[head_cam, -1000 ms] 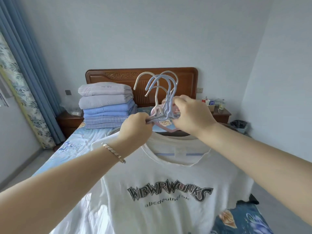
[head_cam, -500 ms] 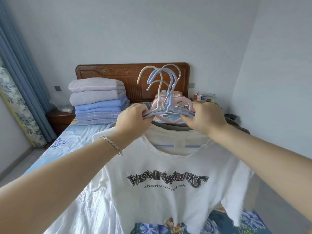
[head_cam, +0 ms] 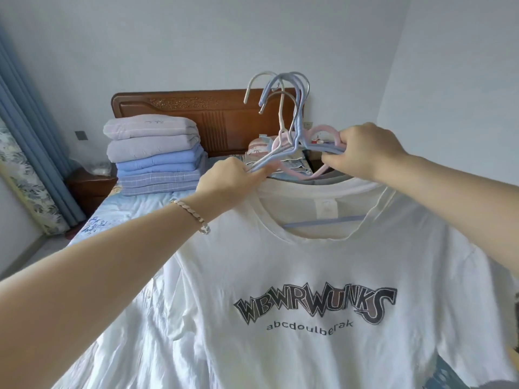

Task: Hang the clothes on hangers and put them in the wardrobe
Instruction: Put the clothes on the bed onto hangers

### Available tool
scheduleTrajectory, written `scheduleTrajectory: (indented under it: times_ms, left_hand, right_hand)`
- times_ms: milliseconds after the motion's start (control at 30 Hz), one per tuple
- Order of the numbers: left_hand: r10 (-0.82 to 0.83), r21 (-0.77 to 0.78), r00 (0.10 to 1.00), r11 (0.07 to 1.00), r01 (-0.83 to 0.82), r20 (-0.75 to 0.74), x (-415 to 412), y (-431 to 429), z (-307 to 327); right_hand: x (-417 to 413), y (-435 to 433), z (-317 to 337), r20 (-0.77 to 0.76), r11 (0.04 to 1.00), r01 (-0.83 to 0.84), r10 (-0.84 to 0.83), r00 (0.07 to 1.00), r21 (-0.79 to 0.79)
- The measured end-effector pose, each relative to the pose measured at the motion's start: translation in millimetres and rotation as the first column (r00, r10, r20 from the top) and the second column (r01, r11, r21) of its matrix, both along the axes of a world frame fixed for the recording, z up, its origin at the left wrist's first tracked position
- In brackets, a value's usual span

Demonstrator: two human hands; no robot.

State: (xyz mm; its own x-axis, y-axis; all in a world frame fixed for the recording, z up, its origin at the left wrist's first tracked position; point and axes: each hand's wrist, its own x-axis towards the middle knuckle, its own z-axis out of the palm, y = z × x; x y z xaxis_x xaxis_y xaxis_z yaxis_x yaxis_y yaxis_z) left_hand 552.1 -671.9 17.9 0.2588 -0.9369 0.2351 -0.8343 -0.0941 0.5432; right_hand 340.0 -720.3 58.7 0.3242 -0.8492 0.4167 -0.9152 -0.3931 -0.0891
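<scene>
So far, the hanging half looks largely done: a white T-shirt [head_cam: 309, 276] sits on a blue hanger, whose bar [head_cam: 323, 221] shows through the collar, and a grey garment [head_cam: 332, 179] peeks out just behind it. Several hangers [head_cam: 293, 133] are bunched together, hooks up, above the bed [head_cam: 120, 217]. The left hand [head_cam: 230, 178] pinches the bundle's left arms with curled fingers; the right hand [head_cam: 362, 153] is curled round the right arms. How many garments hang behind the shirt I cannot tell. No wardrobe is in view, so carrying the lot there and hooking it on a rail is, I judge, all still to do. Folded bedding [head_cam: 154, 155] is stacked by the headboard [head_cam: 196, 113]; whether other clothes wait is unclear.

Compared with a second ago, the hands have spread apart: then they met at the hangers' necks, now each is out on a shoulder, and a pink hanger shows between them. The shirt hangs much as before.
</scene>
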Motion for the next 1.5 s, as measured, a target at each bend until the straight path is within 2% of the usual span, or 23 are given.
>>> scheduleTrajectory:
  times_ms: [133, 333, 400, 633, 800, 1100, 1267, 1367, 1433, 1500]
  left_hand:
    - [-0.018, 0.032, 1.0, 0.999, 0.018, -0.003, -1.2, 0.2, -36.6]
    - [-0.217, 0.13, 0.976, 0.968, 0.216, -0.002, 16.7, -29.7, -110.6]
    - [-0.228, 0.157, 0.974, 0.962, 0.225, -0.002, 20.3, -50.8, -134.9]
    - [-0.099, 0.298, 0.991, 0.952, 0.068, 0.091, 21.2, -174.6, -249.7]
    - [0.018, 0.365, 0.992, 0.929, -0.062, 0.123, 30.8, -257.6, -337.1]
    - [0.16, 0.393, 0.963, 0.889, -0.235, 0.215, 72.0, -357.5, -474.4]
    - [0.154, 0.476, 0.954, 0.839, -0.264, 0.258, 90.2, -415.4, -540.2]
    - [0.176, 0.508, 0.95, 0.811, -0.289, 0.259, 98.4, -439.8, -577.8]
    - [0.274, 0.518, 0.943, 0.789, -0.332, 0.187, 101.2, -445.1, -599.3]
    - [0.328, 0.585, 0.939, 0.743, -0.325, 0.105, 98.9, -441.1, -614.0]
  right_hand:
    - [-1.0, -7.9, -31.3, -0.086, 0.999, 0.034, -0.03, 0.996, 0.04]
    - [0.8, -57.7, -112.8, -0.111, 0.989, 0.005, 0.011, 0.994, 0.151]
    - [4.5, -84.8, -141.2, -0.118, 0.985, 0.013, 0.008, 0.993, 0.173]
    - [22.4, -225.0, -268.4, -0.187, 0.969, -0.031, 0.078, 0.979, 0.245]
    - [45.4, -310.3, -366.6, -0.05, 0.897, 0.052, -0.033, 0.998, 0.438]
    - [101.8, -431.3, -519.4, 0.119, 0.799, -0.032, -0.05, 0.992, 0.601]
    - [126.0, -480.4, -600.5, 0.175, 0.727, 0.001, -0.167, 0.97, 0.687]
    - [135.0, -499.9, -638.1, 0.137, 0.726, -0.013, -0.112, 0.984, 0.688]
    - [139.6, -507.0, -661.4, 0.189, 0.648, -0.105, -0.061, 0.98, 0.754]
    - [139.8, -502.6, -682.1, 0.215, 0.487, -0.179, -0.02, 0.976, 0.855]
